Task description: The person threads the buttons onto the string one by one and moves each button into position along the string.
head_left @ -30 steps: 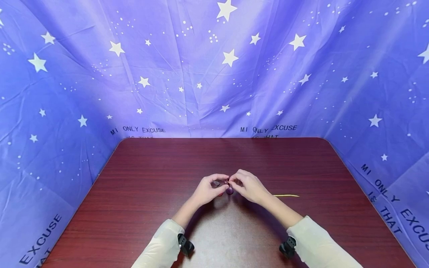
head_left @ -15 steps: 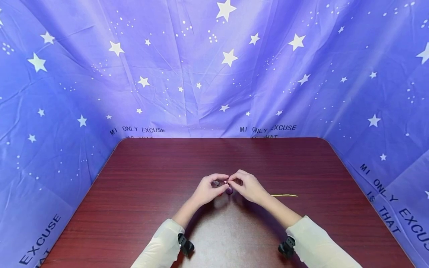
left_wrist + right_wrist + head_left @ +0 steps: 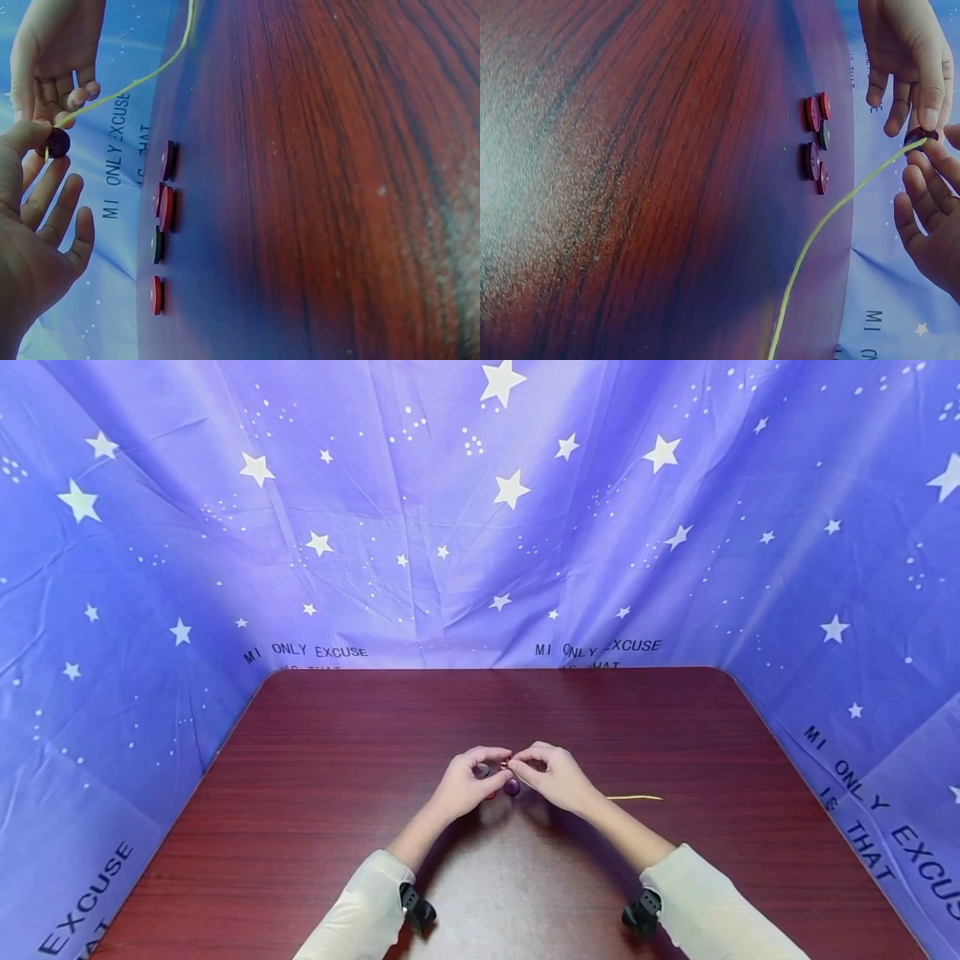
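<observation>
My left hand (image 3: 467,783) pinches a dark purple button (image 3: 57,142) between thumb and finger, raised over the table. Opposite it, my right hand (image 3: 553,777) has thumb and index finger together at the same button, pinching the yellow cord (image 3: 821,225) there. In the left wrist view a short bit of cord shows at the button's near side, and the long part trails off from the other side. My other fingers are loosely spread. Fingertips partly cover the button in both wrist views.
Several loose buttons lie on the table below the hands: a purple button (image 3: 512,787), a dark green button (image 3: 157,245) and red ones, such as this red button (image 3: 157,295). The cord's tail lies right of my right forearm. A starry blue curtain (image 3: 420,527) surrounds the dark red table (image 3: 337,718).
Both hands stay nearly in place, fingertips still together at the button. The visible cord tail on the table has shifted slightly left.
</observation>
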Action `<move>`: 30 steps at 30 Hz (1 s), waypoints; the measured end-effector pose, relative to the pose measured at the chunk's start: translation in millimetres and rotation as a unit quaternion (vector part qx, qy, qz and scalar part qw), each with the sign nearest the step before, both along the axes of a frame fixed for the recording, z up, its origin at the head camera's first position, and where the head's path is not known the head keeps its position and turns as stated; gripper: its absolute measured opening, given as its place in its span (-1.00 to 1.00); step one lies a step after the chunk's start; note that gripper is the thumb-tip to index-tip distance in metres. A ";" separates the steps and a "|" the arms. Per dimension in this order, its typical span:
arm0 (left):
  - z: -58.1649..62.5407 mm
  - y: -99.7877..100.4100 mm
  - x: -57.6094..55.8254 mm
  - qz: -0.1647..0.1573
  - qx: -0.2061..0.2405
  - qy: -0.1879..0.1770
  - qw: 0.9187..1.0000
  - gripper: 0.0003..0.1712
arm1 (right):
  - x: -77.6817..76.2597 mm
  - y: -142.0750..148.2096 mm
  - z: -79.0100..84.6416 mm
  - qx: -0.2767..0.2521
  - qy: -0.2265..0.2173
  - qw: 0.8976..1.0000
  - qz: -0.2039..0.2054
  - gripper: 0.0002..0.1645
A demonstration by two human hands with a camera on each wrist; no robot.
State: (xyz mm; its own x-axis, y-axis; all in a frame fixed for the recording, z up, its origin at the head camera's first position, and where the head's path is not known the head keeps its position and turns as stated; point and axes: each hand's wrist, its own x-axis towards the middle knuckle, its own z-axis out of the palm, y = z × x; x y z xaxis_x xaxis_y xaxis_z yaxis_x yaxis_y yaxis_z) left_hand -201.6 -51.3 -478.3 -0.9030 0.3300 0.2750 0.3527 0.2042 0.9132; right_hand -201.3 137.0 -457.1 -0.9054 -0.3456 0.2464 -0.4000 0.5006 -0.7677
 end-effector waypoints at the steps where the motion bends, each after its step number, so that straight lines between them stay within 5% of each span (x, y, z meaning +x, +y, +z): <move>1: 0.1 0.1 0.1 0.004 -0.004 0.007 1.000 -0.67 | 0.1 0.0 0.1 -0.001 -0.003 1.000 0.000 -0.82; 19: -4.6 4.0 -1.1 0.031 -0.040 0.084 0.995 -0.65 | 0.5 -7.7 -0.5 -0.019 0.002 0.998 -0.061 -0.82; 30: -4.6 4.4 -2.6 0.081 0.021 0.016 0.996 -0.75 | 2.2 -6.1 -0.4 -0.029 0.002 0.997 -0.070 -0.88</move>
